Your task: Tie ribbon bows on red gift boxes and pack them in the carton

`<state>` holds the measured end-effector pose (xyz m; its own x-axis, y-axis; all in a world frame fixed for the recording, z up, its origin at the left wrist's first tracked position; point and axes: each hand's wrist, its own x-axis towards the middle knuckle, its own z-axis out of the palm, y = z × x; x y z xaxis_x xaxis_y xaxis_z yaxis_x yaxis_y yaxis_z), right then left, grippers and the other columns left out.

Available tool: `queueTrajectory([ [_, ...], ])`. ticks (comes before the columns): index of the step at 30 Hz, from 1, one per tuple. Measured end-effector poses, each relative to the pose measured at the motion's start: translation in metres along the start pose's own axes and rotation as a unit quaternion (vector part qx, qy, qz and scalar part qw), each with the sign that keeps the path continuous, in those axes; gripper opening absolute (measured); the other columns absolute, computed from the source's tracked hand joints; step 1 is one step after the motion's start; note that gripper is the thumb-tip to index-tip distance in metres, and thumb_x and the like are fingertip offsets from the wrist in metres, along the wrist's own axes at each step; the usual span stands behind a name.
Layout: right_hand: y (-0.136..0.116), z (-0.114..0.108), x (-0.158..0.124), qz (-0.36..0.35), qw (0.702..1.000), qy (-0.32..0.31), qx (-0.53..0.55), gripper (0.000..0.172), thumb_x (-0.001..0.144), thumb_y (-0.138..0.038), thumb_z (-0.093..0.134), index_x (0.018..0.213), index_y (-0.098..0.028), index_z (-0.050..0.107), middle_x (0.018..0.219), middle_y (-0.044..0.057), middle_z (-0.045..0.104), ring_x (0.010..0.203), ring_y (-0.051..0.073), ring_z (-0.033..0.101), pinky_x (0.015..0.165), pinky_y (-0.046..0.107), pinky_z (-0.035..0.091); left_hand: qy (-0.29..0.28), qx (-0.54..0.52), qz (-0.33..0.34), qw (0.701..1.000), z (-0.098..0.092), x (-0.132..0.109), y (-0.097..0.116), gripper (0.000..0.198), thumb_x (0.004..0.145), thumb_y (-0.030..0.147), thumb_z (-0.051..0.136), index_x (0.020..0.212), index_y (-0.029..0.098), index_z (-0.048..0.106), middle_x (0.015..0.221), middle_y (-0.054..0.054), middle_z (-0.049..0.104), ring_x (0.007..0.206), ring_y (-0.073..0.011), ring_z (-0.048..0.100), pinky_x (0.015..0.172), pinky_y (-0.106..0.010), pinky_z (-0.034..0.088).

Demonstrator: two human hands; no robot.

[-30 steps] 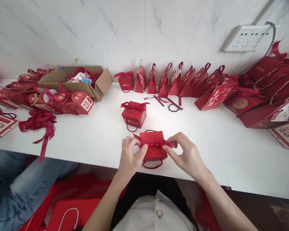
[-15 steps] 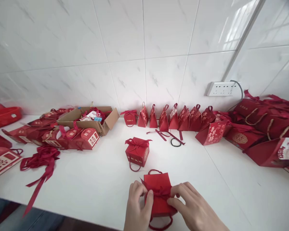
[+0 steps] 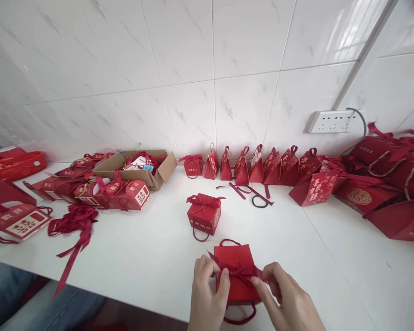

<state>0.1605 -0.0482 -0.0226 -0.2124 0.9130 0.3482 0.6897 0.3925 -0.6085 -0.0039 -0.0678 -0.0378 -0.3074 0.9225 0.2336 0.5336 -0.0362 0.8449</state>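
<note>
The bottom edge cuts the left hand (image 3: 207, 296) and right hand (image 3: 290, 303); they seem to cover the red box's (image 3: 235, 259) front.

Since half a second ago the right hand (image 3: 290, 299) has drawn back rightward from the bow (image 3: 239, 272) on the red gift box (image 3: 235, 259), its grip now pinching a ribbon tail (image 3: 259, 275); the left hand (image 3: 207, 296) has slid its thumb in toward the knot

Shows two bare hands only, the left hand (image 3: 207, 296) and the right hand (image 3: 290, 303), uncovered right down to the lower edge of the view. Have slim fingers with short nails, trimmed close to the tips. Ends at the wrists, leaving any clothing out of sight.
</note>
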Motion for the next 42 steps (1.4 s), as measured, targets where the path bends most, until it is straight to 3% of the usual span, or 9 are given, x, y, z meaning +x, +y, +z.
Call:
queueTrajectory([
  [2,-0.004,0.004,0.000,0.046,0.998,-0.020,-0.026,0.042,0.092,-0.054,0.034,0.064,-0.024,0.040,0.047,-0.004,0.047,0.043,0.015,0.047,0.042,0.023,0.040,-0.002,0.008,0.002,1.000,0.000,-0.001,0.001,0.025,0.085,0.027,0.044,0.062,0.020,0.038,0.066,0.000,0.045,0.066,-0.0157,0.045,0.062,-0.026,0.041],
  [7,-0.006,0.015,0.001,0.080,0.994,-0.043,-0.062,0.046,0.090,-0.057,0.030,0.059,-0.024,0.033,0.041,-0.004,0.045,0.037,0.017,0.046,0.040,0.025,0.036,0.004,0.027,0.019,0.999,0.001,-0.002,0.001,0.025,0.088,0.027,0.041,0.064,0.020,0.038,0.067,0.000,0.045,0.067,-0.0150,0.046,0.063,-0.026,0.043],
  [13,-0.003,0.014,0.005,0.110,0.991,-0.077,-0.028,0.036,0.083,-0.053,0.042,0.062,-0.025,0.032,0.042,-0.006,0.043,0.034,0.016,0.045,0.038,0.024,0.034,0.057,0.063,0.087,0.993,0.002,-0.004,0.001,0.024,0.086,0.022,0.045,0.064,0.020,0.036,0.063,0.002,0.043,0.062,-0.0129,0.045,0.058,-0.023,0.042],
  [17,-0.007,0.009,0.008,0.139,0.985,-0.106,0.014,0.039,0.082,-0.058,0.041,0.063,-0.025,0.034,0.043,-0.006,0.038,0.037,0.015,0.043,0.040,0.023,0.033,0.076,0.086,0.119,0.986,0.001,-0.002,0.003,0.028,0.084,0.021,0.049,0.061,0.020,0.035,0.055,0.004,0.040,0.056,-0.0114,0.043,0.054,-0.021,0.039],
  [21,-0.013,0.003,0.014,0.166,0.977,-0.119,0.056,0.042,0.085,-0.060,0.035,0.063,-0.024,0.036,0.044,-0.006,0.037,0.040,0.014,0.038,0.043,0.024,0.030,0.068,0.063,0.090,0.992,-0.002,0.001,0.009,0.030,0.084,0.023,0.050,0.059,0.020,0.034,0.054,0.004,0.039,0.054,-0.0106,0.042,0.052,-0.021,0.038],
  [29,-0.011,0.000,0.015,0.189,0.955,-0.125,0.190,0.035,0.085,-0.050,0.044,0.065,-0.022,0.041,0.049,-0.006,0.039,0.046,0.011,0.037,0.046,0.022,0.029,0.040,-0.025,-0.019,0.999,-0.004,-0.003,0.013,0.027,0.083,0.030,0.051,0.061,0.020,0.040,0.061,0.003,0.043,0.059,-0.0117,0.044,0.058,-0.023,0.039],
  [36,-0.012,0.001,0.014,0.205,0.957,-0.100,0.176,0.033,0.080,-0.049,0.055,0.067,-0.021,0.043,0.046,-0.010,0.029,0.043,0.009,0.027,0.043,0.021,0.024,0.024,-0.059,-0.048,0.997,-0.002,-0.004,0.015,0.030,0.083,0.029,0.052,0.059,0.020,0.038,0.061,0.003,0.042,0.060,-0.0114,0.043,0.059,-0.023,0.038],
  [42,-0.011,-0.005,0.019,0.225,0.940,-0.134,0.221,0.028,0.080,-0.044,0.057,0.068,-0.019,0.053,0.053,-0.004,0.045,0.049,0.010,0.038,0.048,0.023,0.031,0.006,-0.063,-0.081,0.995,-0.005,0.000,0.016,0.033,0.082,0.031,0.052,0.057,0.019,0.035,0.056,0.004,0.036,0.054,-0.0102,0.038,0.055,-0.022,0.036],
])
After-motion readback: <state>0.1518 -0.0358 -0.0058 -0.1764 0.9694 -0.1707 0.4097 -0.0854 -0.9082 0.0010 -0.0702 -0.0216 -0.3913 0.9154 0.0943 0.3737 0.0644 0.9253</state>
